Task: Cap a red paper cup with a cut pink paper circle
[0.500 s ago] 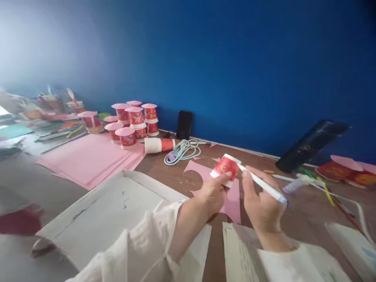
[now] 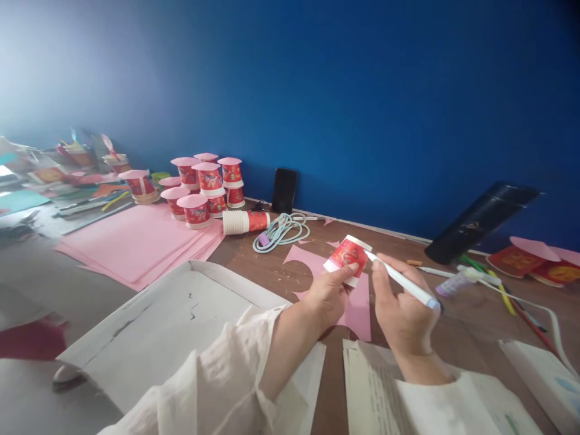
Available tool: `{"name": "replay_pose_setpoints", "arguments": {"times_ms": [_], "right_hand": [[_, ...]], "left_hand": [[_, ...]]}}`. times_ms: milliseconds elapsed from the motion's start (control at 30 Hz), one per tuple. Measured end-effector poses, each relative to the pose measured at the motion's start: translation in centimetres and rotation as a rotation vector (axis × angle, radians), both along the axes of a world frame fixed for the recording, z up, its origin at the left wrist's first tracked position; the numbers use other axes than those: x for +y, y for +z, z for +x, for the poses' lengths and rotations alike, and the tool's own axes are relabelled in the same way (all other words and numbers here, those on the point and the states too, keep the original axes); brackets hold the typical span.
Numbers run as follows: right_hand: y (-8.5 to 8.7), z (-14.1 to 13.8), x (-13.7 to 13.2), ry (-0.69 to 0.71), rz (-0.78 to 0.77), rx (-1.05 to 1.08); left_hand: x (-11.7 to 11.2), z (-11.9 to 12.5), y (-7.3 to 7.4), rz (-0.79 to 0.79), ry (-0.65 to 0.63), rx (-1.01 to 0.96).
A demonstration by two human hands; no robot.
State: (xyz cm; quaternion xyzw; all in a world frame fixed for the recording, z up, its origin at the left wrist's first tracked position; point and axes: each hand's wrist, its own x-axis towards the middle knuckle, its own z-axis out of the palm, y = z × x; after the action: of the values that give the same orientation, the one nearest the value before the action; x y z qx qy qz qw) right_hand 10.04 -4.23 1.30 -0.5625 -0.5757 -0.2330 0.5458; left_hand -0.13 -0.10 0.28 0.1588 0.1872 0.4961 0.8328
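Observation:
My left hand (image 2: 327, 296) is closed around a red paper cup (image 2: 348, 257) with a white rim and a gold pattern, held tilted above the desk. In my right hand (image 2: 403, 308) is a white marker pen (image 2: 403, 281), gripped like a writing tool. Its tip is at the cup's right side, near the upper rim; I cannot tell whether it touches. Below the cup lies a cut sheet of pink paper (image 2: 357, 311) with curved edges.
Red cups topped with pink discs (image 2: 209, 180) stand stacked by pink sheets (image 2: 122, 241). A cup stack (image 2: 244, 222) lies beside a coiled cable (image 2: 283, 232). A phone (image 2: 285, 190) and black bottle (image 2: 483, 223) lean against the blue wall. A white tray-like sheet (image 2: 167, 320) sits left.
Both hands keep nearly the same pose, the cup and marker pen still in them. The view has shifted very slightly and is sharper.

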Motion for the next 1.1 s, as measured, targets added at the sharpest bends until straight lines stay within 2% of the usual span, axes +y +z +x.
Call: {"name": "replay_pose_setpoints", "arguments": {"times_ms": [500,700,833,1100], "right_hand": [[-0.1,0.06,0.48,0.034,-0.042,-0.048],[-0.23,0.01,0.58,0.025,-0.057,-0.057],[-0.45,0.01,0.69,0.036,-0.066,-0.061],[-0.63,-0.29,0.76,0.026,-0.09,-0.07]], "left_hand": [[0.59,0.33,-0.68,0.017,0.014,0.033],[0.56,0.16,-0.45,0.01,0.005,0.013],[0.59,0.18,-0.47,-0.05,0.025,0.048],[0.64,0.06,-0.59,-0.067,0.028,0.056]]}}
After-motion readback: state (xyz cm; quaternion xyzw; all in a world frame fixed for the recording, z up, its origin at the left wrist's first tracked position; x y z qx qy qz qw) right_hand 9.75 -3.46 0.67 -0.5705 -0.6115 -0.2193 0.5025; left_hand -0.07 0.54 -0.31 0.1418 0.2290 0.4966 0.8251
